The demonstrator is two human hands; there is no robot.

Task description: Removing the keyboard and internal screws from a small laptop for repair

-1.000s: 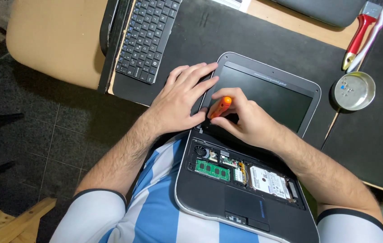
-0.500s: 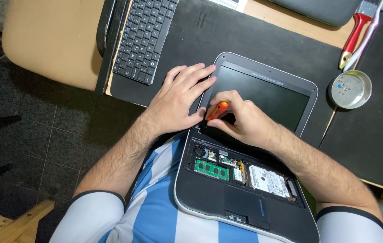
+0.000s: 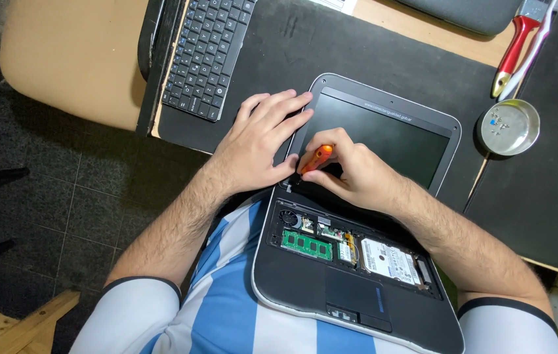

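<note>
**Hands working at the hinge corner of an opened laptop**

Right hand (image 3: 351, 174) is pinching a small orange screwdriver (image 3: 316, 159), its tip pointing down at the left hinge corner of the laptop (image 3: 357, 288), which is resting on the person's lap and against the desk edge. Left hand (image 3: 259, 144) is lying spread and flat beside the screen, steadying it. If the tip is slipping, it could be scratching the screen (image 3: 384, 141) or hitting the exposed green memory board (image 3: 306, 244). A freed screw might be falling to the floor, missing the metal dish (image 3: 508, 126).

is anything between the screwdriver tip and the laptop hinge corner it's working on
Nothing visible is in the way. The right hand holds the orange screwdriver angled down at the left hinge corner of the opened laptop. The left hand rests flat beside it on the screen's edge, not across the tip's path.
</note>
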